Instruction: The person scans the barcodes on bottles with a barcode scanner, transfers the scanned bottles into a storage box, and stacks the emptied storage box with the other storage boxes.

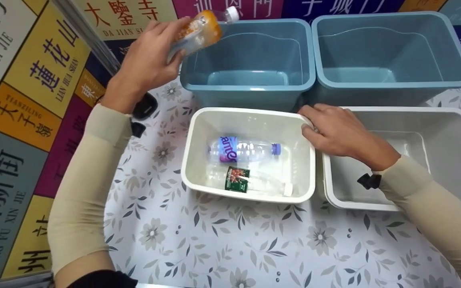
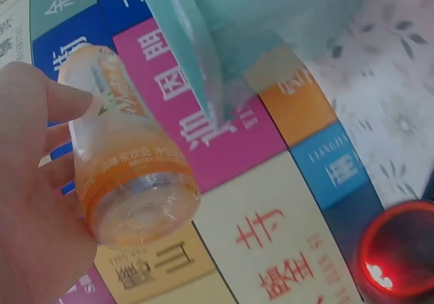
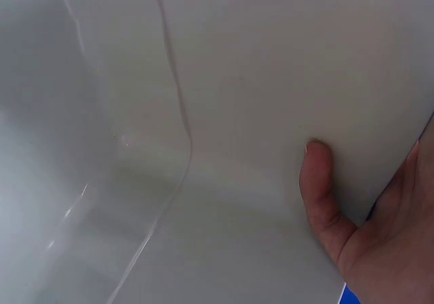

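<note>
A: What do I have in the left hand (image 1: 148, 58) on your screen?

B: I see it wrapped around the orange bottle (image 1: 202, 34), held up and tilted, with the white cap higher than the base. In my head view it overlaps the back left corner of the left blue bin (image 1: 250, 95); I can't tell whether any of it is over the opening.

A: And my right hand (image 1: 336, 130)?

B: That grips the back right corner of the left white bin (image 1: 187, 148), thumb on the inside wall.

A: What's in that bin?

B: Two bottles on their sides: the purple bottle (image 1: 247, 150) farther back, the green bottle (image 1: 237, 179) nearer the front, both caps to the right.

A: Around it?

B: I have the right white bin (image 1: 456, 160) just beside it and the right blue bin (image 1: 392, 90) behind that, all on the flowered counter (image 1: 238, 240).
</note>
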Action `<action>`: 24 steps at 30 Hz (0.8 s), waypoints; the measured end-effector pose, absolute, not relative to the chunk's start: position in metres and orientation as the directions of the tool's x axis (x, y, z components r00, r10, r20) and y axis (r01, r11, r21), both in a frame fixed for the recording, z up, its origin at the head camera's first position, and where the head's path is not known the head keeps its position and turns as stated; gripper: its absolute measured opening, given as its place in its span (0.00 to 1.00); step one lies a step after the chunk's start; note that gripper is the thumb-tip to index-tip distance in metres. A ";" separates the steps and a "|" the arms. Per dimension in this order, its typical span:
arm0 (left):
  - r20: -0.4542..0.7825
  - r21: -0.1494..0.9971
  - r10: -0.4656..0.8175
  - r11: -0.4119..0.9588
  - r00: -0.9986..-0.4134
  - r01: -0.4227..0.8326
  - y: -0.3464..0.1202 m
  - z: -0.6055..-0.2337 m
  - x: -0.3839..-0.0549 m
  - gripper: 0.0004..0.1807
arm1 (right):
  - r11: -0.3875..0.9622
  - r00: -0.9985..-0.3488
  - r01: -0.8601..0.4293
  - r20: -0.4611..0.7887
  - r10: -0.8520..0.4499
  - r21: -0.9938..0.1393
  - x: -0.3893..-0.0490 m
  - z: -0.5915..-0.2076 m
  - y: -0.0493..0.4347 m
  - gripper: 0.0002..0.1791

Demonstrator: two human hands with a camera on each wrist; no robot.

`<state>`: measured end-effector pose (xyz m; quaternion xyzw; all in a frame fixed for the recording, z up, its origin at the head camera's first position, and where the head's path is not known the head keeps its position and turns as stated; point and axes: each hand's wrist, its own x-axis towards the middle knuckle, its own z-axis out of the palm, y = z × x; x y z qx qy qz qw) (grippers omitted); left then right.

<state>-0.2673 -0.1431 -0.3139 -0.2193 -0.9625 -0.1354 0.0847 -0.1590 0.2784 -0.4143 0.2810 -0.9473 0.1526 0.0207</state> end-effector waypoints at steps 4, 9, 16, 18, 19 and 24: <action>0.155 0.256 0.470 0.831 -0.869 0.495 -0.123 -0.315 -0.282 0.34 | 0.795 -0.839 -0.543 0.133 -0.528 -0.271 -0.159 -0.415 0.278 0.11; 0.063 0.289 0.556 0.785 -0.829 0.549 -0.092 -0.319 -0.296 0.32 | 0.791 -0.835 -0.550 0.144 -0.532 -0.268 -0.159 -0.415 0.278 0.10; -0.021 0.276 0.619 0.758 -0.785 0.591 -0.056 -0.326 -0.307 0.33 | 0.794 -0.839 -0.541 0.116 -0.531 -0.277 -0.159 -0.414 0.277 0.12; -0.017 0.260 0.642 0.743 -0.767 0.617 -0.051 -0.329 -0.308 0.33 | 0.796 -0.841 -0.537 0.107 -0.530 -0.278 -0.160 -0.414 0.277 0.13; -0.018 0.256 0.649 0.739 -0.761 0.624 -0.049 -0.330 -0.309 0.33 | 0.797 -0.841 -0.537 0.104 -0.531 -0.278 -0.160 -0.414 0.277 0.13; -0.034 0.286 0.673 0.715 -0.739 0.638 -0.045 -0.333 -0.311 0.33 | 0.799 -0.842 -0.535 0.104 -0.529 -0.275 -0.161 -0.415 0.280 0.12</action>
